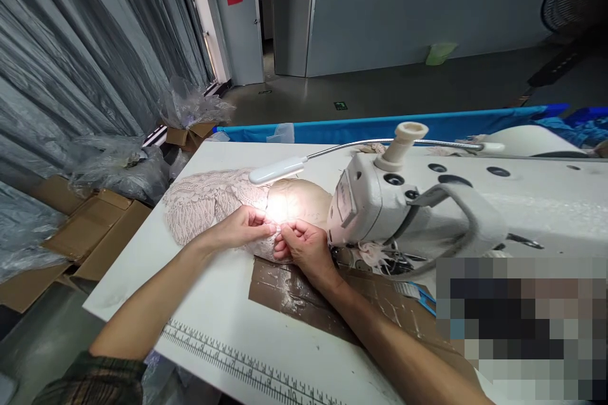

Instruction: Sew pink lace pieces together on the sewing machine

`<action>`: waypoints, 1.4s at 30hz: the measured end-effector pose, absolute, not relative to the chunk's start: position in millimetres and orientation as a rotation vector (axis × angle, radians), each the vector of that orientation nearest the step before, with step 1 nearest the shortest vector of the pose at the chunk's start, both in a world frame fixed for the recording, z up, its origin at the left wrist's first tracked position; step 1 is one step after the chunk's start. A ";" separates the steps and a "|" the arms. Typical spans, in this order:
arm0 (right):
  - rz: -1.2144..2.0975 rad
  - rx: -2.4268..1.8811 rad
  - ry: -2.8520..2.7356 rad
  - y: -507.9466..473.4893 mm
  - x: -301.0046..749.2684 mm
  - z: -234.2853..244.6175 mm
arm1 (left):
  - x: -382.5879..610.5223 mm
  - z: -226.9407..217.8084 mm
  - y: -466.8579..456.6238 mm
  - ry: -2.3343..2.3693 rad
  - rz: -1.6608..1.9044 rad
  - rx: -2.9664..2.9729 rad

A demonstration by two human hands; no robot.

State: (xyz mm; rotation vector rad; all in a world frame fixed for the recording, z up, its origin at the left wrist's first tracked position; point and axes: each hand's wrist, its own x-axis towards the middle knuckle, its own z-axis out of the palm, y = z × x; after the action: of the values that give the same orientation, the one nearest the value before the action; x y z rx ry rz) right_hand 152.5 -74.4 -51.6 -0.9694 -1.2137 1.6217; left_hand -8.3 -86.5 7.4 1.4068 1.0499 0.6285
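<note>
A pale pink lace garment (204, 202) lies on the white table to the left of the sewing machine (365, 202). A smooth beige piece (308, 199) adjoins the lace under a bright lamp (278, 172). My left hand (247, 226) pinches the edge of the lace garment with thumb and forefinger. Close against it, my right hand (304, 243) is closed on the same edge, its fingers curled. The two thumbs nearly meet. Glare washes out part of the fabric, and the exact fold between my fingertips is hard to make out.
Brown tape (280, 291) covers the table in front of the machine, with a blue-handled tool (422, 297) on it. A printed ruler (228, 361) runs along the front edge. Cardboard boxes (109, 228) and plastic bags (118, 168) stand on the left.
</note>
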 end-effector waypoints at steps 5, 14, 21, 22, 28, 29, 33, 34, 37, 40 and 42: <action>1.632 -0.968 -1.207 -74.9 152.7 -53.2 | -10.2 8.3 -87.7 1.096 0.611 1.416; 1.619 -0.970 -1.215 -74.5 153.3 -53.6 | -12.8 3.8 -86.0 1.118 0.597 1.467; 1.591 -0.926 -1.157 -76.5 152.9 -54.2 | -15.2 -1.3 -81.7 1.236 0.615 1.371; 1.598 -0.925 -1.153 -76.4 152.7 -54.1 | -14.2 -0.1 -81.7 1.235 0.623 1.357; 1.598 -0.945 -1.182 -77.8 155.4 -50.0 | -10.5 9.0 -83.3 1.172 0.689 1.285; 1.549 -0.948 -1.224 -80.3 156.2 -49.6 | -11.2 9.6 -83.7 1.182 0.678 1.287; 1.093 -0.797 -1.639 -102.9 157.0 -49.4 | -18.4 7.8 -83.4 1.273 0.643 1.284; 0.947 -0.678 -1.771 -111.0 155.9 -49.4 | -20.5 7.0 -82.8 1.300 0.645 1.266; 0.464 -0.280 -2.103 -135.6 149.4 -49.5 | -24.6 7.2 -81.5 1.348 0.634 1.237; 0.111 -0.069 -2.376 -153.1 142.7 -49.0 | -22.1 10.6 -82.9 1.333 0.570 1.355; 0.055 -0.023 -2.489 -158.4 142.2 -47.8 | -17.0 11.3 -85.1 1.324 0.559 1.516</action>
State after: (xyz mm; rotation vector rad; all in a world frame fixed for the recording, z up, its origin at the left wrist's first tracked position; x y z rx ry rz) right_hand 142.2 -158.4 -47.8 -0.0231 -2.4886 0.0552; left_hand -17.0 -85.1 11.3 1.5159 1.3241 0.5593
